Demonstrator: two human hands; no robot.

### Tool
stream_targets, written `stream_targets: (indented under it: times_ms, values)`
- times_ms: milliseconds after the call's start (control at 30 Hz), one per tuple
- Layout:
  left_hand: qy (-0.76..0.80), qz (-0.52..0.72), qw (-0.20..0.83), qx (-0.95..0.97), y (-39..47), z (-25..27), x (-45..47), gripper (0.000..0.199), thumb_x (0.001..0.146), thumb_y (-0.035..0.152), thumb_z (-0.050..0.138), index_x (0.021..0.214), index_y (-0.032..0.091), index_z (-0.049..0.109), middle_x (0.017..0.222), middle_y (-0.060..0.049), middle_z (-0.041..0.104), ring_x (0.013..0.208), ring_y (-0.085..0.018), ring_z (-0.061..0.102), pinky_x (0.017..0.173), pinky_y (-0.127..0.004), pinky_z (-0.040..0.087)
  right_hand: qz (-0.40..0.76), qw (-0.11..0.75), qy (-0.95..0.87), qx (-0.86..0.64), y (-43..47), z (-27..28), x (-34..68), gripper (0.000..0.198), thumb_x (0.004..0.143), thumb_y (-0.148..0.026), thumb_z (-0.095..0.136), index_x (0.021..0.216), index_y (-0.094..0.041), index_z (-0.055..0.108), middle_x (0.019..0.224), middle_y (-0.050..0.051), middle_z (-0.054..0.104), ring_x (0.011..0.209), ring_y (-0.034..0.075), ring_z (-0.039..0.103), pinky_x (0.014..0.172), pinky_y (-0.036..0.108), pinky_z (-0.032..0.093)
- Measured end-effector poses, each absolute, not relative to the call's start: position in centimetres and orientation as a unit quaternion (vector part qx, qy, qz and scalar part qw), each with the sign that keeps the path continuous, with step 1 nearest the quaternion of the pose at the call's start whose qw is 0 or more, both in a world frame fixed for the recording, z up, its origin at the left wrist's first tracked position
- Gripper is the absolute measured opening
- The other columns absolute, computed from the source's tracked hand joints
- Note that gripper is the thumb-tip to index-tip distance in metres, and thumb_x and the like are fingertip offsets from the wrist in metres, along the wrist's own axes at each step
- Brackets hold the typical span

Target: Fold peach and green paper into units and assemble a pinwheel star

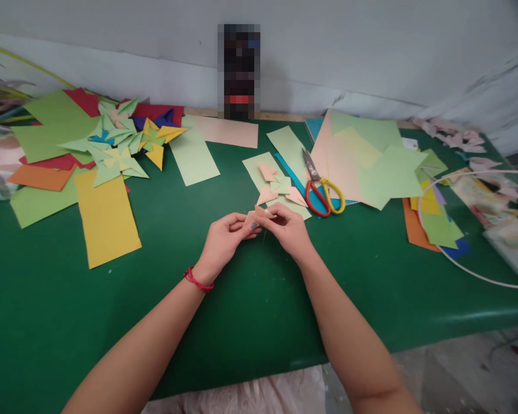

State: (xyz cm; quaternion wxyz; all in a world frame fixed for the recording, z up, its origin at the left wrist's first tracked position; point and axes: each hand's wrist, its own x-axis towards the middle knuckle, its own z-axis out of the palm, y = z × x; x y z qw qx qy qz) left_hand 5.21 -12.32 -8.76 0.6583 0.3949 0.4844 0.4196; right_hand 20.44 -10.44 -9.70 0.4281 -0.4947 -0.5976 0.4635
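Between my two hands is a small folded piece of peach paper (251, 217), partly hidden by the fingers. My left hand (228, 234) pinches its left side, and a red cord bracelet circles that wrist. The thumb and fingers of my right hand (290, 227) close on its right side. Just beyond the fingertips lies a pinwheel-like folded paper piece (280, 185), light green in the middle with peach points. Scissors (320, 185) with one red and one yellow handle lie to the right of it, blades pointing away.
Folded paper stars (117, 138) and coloured sheets heap at the left, with a yellow sheet (107, 218) nearer. Light green sheets (392, 172) lie right of the scissors. A white hoop (449, 259) rests at the right. A pixelated upright object (239, 69) stands against the wall.
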Motion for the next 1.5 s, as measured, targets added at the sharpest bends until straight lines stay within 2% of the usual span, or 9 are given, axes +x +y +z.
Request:
stream_targets:
  times_ms: [67, 267, 500, 733, 867, 1100, 1200, 1333, 1500]
  values:
    - [0.49, 0.423, 0.649, 0.4, -12.4, -8.5, 5.2, 0.028, 0.073, 0.032, 0.064, 0.093, 0.012, 0.061, 0.088, -0.007, 0.069, 0.083, -0.018, 0.066, 0.083, -0.031, 0.052, 0.437, 0.443, -0.599, -0.503, -10.5, -9.6, 20.4, 0.019, 0.075, -0.035, 0.062, 0.067, -0.019, 0.057, 0.072, 0.0, 0.054, 0.069, 0.012, 0.052, 0.065, 0.027, 0.044]
    - [0.492, 0.46, 0.601, 0.431, -12.9, -8.0, 5.7, 0.027, 0.074, 0.033, 0.062, 0.092, 0.013, 0.062, 0.093, -0.008, 0.068, 0.086, -0.019, 0.066, 0.084, -0.031, 0.051, 0.46, 0.496, -0.539, -0.502, -10.6, -9.6, 19.9, 0.019, 0.076, -0.037, 0.061, 0.069, -0.02, 0.054, 0.067, -0.002, 0.053, 0.064, 0.012, 0.051, 0.062, 0.027, 0.044]
    - [0.503, 0.485, 0.593, 0.4, -13.0, -8.2, 6.0, 0.024, 0.075, 0.034, 0.061, 0.087, 0.013, 0.062, 0.086, -0.007, 0.069, 0.083, -0.018, 0.066, 0.083, -0.033, 0.051, 0.395, 0.53, -0.537, -0.524, -11.2, -9.2, 18.9, 0.018, 0.077, -0.036, 0.06, 0.069, -0.021, 0.054, 0.067, -0.001, 0.05, 0.067, 0.013, 0.05, 0.065, 0.028, 0.045]
    - [0.504, 0.472, 0.559, 0.459, -12.9, -7.8, 5.7, 0.026, 0.073, 0.034, 0.063, 0.092, 0.016, 0.062, 0.092, -0.005, 0.067, 0.088, -0.018, 0.063, 0.082, -0.029, 0.05, 0.417, 0.535, -0.516, -0.523, -11.4, -9.2, 18.7, 0.018, 0.076, -0.035, 0.061, 0.068, -0.02, 0.052, 0.064, -0.003, 0.049, 0.063, 0.012, 0.049, 0.061, 0.026, 0.044]
    - [0.514, 0.466, 0.558, 0.457, -12.8, -7.8, 5.7, 0.026, 0.076, 0.037, 0.06, 0.092, 0.016, 0.062, 0.092, -0.005, 0.068, 0.086, -0.018, 0.064, 0.081, -0.03, 0.05, 0.436, 0.503, -0.535, -0.52, -11.3, -9.2, 18.9, 0.018, 0.077, -0.036, 0.06, 0.069, -0.02, 0.054, 0.066, -0.001, 0.053, 0.066, 0.013, 0.053, 0.064, 0.028, 0.046]
    - [0.51, 0.477, 0.591, 0.404, -12.7, -8.2, 5.8, 0.018, 0.078, 0.034, 0.056, 0.079, 0.016, 0.061, 0.078, -0.002, 0.068, 0.077, -0.017, 0.065, 0.082, -0.034, 0.051, 0.428, 0.493, -0.568, -0.501, -10.9, -9.8, 19.3, 0.022, 0.076, -0.033, 0.061, 0.095, -0.025, 0.052, 0.077, -0.001, 0.053, 0.071, 0.013, 0.055, 0.066, 0.027, 0.049]
    - [0.504, 0.491, 0.591, 0.395, -12.8, -8.3, 5.7, 0.017, 0.079, 0.032, 0.056, 0.079, 0.016, 0.061, 0.077, -0.002, 0.067, 0.075, -0.016, 0.065, 0.08, -0.033, 0.052, 0.411, 0.495, -0.6, -0.476, -10.7, -9.9, 19.5, 0.011, 0.077, -0.032, 0.06, 0.083, -0.024, 0.055, 0.086, 0.001, 0.053, 0.083, 0.015, 0.055, 0.068, 0.028, 0.05]
    - [0.505, 0.505, 0.581, 0.391, -12.7, -8.4, 5.5, 0.017, 0.078, 0.033, 0.057, 0.079, 0.016, 0.06, 0.078, -0.002, 0.067, 0.074, -0.016, 0.065, 0.078, -0.033, 0.052, 0.413, 0.495, -0.619, -0.448, -10.5, -9.8, 19.9, 0.009, 0.074, -0.03, 0.064, 0.077, -0.024, 0.058, 0.095, 0.002, 0.052, 0.095, 0.017, 0.054, 0.071, 0.029, 0.05]
    - [0.509, 0.501, 0.575, 0.399, -12.8, -8.3, 5.5, 0.019, 0.079, 0.034, 0.056, 0.081, 0.016, 0.06, 0.079, -0.003, 0.067, 0.078, -0.017, 0.065, 0.079, -0.033, 0.051, 0.434, 0.501, -0.592, -0.458, -10.5, -9.9, 19.8, 0.011, 0.072, -0.031, 0.066, 0.074, -0.023, 0.058, 0.09, 0.001, 0.057, 0.09, 0.017, 0.057, 0.075, 0.031, 0.05]
